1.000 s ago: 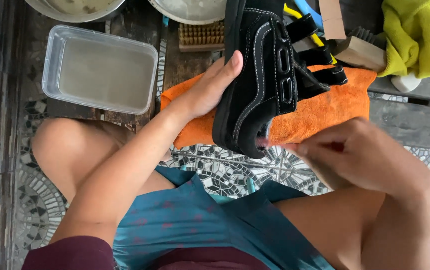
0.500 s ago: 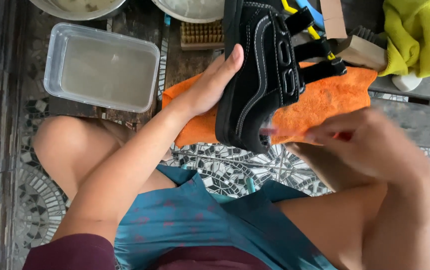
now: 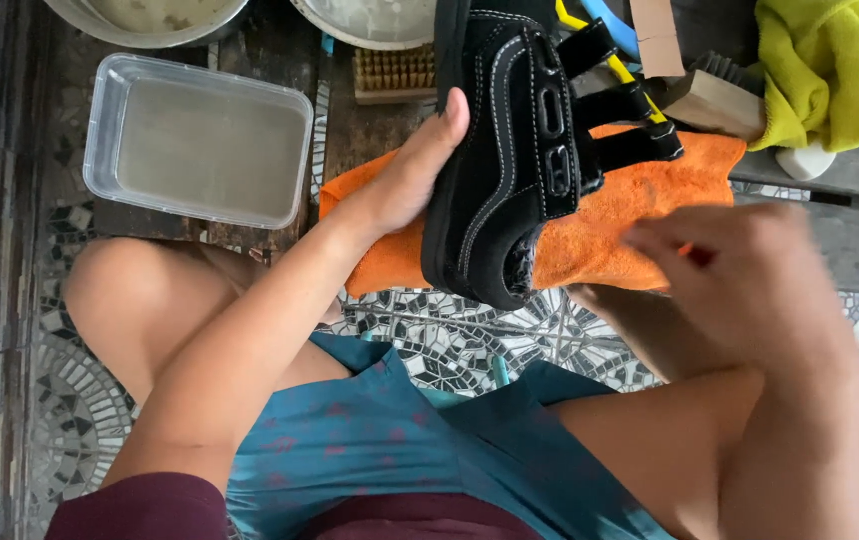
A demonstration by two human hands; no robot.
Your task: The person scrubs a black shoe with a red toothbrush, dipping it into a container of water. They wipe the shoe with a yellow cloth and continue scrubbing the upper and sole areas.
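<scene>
My left hand (image 3: 405, 185) grips a black suede shoe (image 3: 510, 150) by its sole and holds it upright on its side, heel end toward me, straps hanging open to the right. The shoe rests against an orange cloth (image 3: 640, 225) spread on a wooden plank. My right hand (image 3: 750, 290) is blurred, just right of the shoe's heel and clear of it. Its fingers are curled together, and a small red object (image 3: 695, 252) shows between them; what it is cannot be made out.
A clear plastic tub of water (image 3: 200, 140) stands at the left. Two metal basins (image 3: 370, 20) line the top edge. A wooden scrub brush (image 3: 395, 75), a second brush (image 3: 720, 95), a yellow-green cloth (image 3: 830, 70) and a white lump (image 3: 805, 160) lie nearby. My bare knees rest over the mosaic tile floor (image 3: 450, 330).
My right hand has pulled away from the shoe's heel, to the right and toward me. The left hand keeps the shoe in the same place.
</scene>
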